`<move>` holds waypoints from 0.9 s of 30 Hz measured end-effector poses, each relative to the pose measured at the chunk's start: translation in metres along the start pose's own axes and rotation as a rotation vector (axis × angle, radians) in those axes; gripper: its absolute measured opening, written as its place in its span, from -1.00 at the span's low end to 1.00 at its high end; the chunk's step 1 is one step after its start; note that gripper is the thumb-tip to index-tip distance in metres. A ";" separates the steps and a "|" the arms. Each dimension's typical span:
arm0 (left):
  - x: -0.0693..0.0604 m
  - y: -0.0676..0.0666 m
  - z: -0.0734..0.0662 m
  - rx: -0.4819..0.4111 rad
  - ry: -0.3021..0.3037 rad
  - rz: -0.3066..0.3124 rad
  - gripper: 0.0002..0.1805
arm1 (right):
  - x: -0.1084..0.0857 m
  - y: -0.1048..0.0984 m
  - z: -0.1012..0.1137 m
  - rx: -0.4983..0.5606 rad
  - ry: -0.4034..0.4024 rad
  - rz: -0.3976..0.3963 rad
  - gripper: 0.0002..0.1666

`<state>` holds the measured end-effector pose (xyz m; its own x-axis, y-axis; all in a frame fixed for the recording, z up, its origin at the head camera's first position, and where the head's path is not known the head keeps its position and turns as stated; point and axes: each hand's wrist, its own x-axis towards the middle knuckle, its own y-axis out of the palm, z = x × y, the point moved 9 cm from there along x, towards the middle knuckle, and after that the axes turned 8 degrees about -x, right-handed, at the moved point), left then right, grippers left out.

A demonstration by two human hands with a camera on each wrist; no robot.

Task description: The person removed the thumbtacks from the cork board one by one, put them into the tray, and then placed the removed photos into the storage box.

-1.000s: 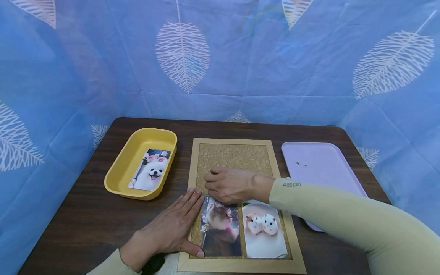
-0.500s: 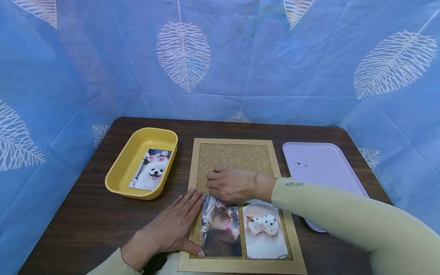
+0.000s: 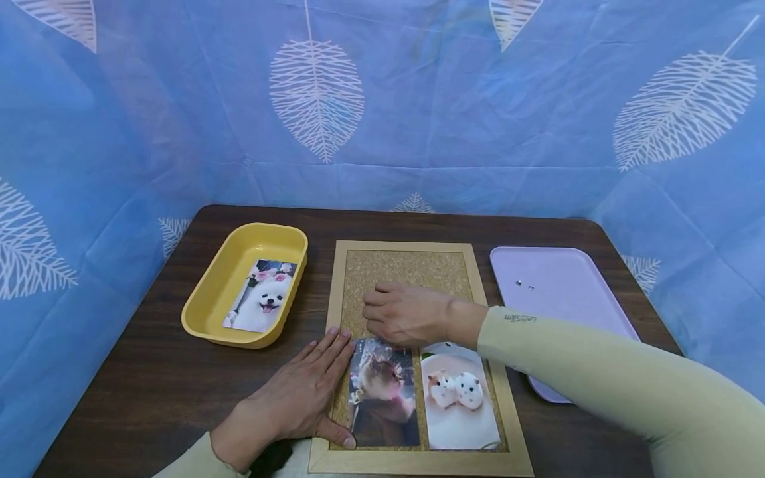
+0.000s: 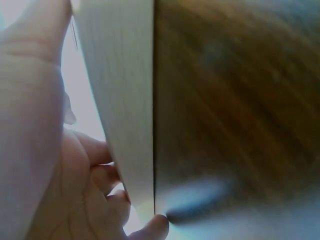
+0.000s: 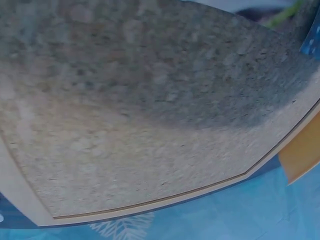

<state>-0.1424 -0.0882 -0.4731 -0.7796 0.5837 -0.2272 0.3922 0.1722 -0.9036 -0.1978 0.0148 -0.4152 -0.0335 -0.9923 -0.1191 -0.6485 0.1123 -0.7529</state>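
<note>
A wood-framed cork board (image 3: 412, 272) lies on the table. Two photos sit side by side on its near half: a dark one of a furry animal (image 3: 382, 398) and a pale one of two hamsters (image 3: 459, 405). My left hand (image 3: 299, 392) rests with straight fingers over the board's left edge, thumb by the dark photo's lower left corner. In the left wrist view that hand lies along the frame (image 4: 125, 100). My right hand (image 3: 412, 315), fingers bent, is at the dark photo's top edge. Its fingertips, and anything between them, are hidden.
At the left stands a yellow tub (image 3: 206, 302) holding a photo of a white dog (image 3: 265, 299). A lilac tray (image 3: 568, 292) to the right bears two tiny shiny pieces (image 3: 524, 285). Blue leaf-patterned cloth (image 3: 418, 99) hangs behind the table.
My right hand has shifted slightly away from me and to the right, uncovering more of the dark photo's top edge. My left hand has stayed in place.
</note>
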 end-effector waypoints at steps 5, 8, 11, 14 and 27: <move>0.001 0.001 0.000 -0.017 -0.004 0.007 0.58 | -0.013 -0.005 -0.006 -0.051 0.065 -0.030 -0.69; 0.001 0.003 0.002 -0.029 -0.013 0.026 0.59 | -0.022 -0.006 -0.009 -0.060 0.093 -0.040 -0.72; 0.001 0.005 0.003 -0.040 -0.028 0.051 0.59 | -0.031 -0.007 -0.012 -0.061 0.127 -0.054 -0.75; 0.001 0.007 0.005 -0.049 -0.036 0.064 0.59 | -0.042 -0.009 -0.016 -0.055 0.167 -0.080 -0.77; -0.001 0.007 0.005 -0.061 -0.016 0.046 0.58 | -0.098 -0.021 -0.037 0.011 0.398 -0.323 -0.69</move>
<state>-0.1416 -0.0911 -0.4805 -0.7674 0.5795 -0.2745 0.4568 0.1936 -0.8683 -0.2091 0.1075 -0.3640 -0.1209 -0.9192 0.3748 -0.6659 -0.2049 -0.7174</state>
